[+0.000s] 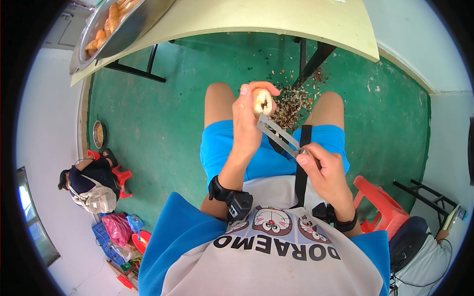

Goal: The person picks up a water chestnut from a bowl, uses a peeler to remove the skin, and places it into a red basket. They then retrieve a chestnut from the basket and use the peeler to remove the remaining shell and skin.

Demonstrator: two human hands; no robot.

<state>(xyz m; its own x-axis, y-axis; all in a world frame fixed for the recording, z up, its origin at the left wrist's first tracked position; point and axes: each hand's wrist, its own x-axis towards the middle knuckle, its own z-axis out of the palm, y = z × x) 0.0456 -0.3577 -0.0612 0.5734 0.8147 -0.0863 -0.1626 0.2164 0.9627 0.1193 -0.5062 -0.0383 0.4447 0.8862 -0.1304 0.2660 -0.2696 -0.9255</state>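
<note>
My left hand (245, 116) is closed around a pale, peeled piece of food (262, 102) with a dark hollow in its face. In my right hand (323, 172) is a metal peeler (279, 133) with a long slotted blade, gripped by its handle end. The blade's far end is at the lower edge of the pale piece; whether they touch is hard to tell. Both hands are over my lap, and a black strap (302, 170) hangs beside the peeler.
A table (266, 17) stands ahead, with a metal bowl (121, 47) of orange-brown pieces at its left. Scraps (291, 106) litter the green floor. A person (91, 180) sits far left near another bowl (99, 134). A red stool (377, 207) is at right.
</note>
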